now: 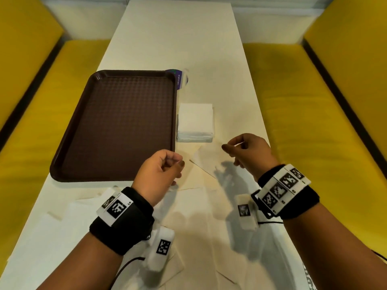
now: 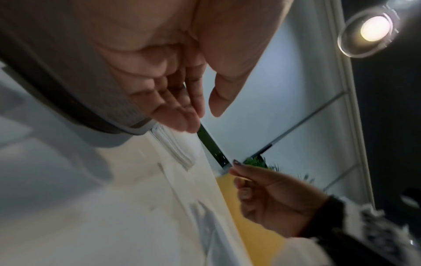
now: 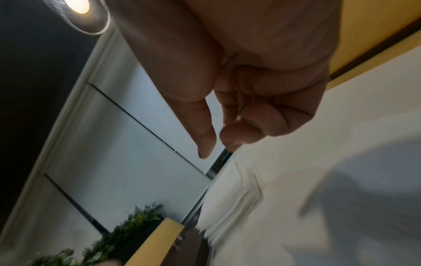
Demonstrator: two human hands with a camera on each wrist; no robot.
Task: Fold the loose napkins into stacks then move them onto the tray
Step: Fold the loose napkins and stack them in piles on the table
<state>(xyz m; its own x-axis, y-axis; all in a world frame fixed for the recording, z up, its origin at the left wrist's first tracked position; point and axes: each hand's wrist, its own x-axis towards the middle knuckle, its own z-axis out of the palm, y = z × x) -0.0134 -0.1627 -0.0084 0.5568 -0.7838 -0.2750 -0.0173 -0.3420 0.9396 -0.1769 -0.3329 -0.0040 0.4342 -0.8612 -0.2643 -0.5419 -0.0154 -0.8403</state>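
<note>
Napkins [image 1: 195, 122]: folded stack beside brown tray [image 1: 117, 126]. Left hand [image 1: 161, 174], right hand [image 1: 249, 151]: raised, fingers loosely curled, holding nothing.

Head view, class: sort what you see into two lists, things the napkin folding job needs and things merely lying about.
Part of the job:
brown tray
folded napkin stack
loose napkins
left hand
right hand

Just lying about:
purple-and-white item behind the tray
yellow benches

White folded napkin stack [image 1: 195, 122] beside brown tray [image 1: 117, 124]
</note>
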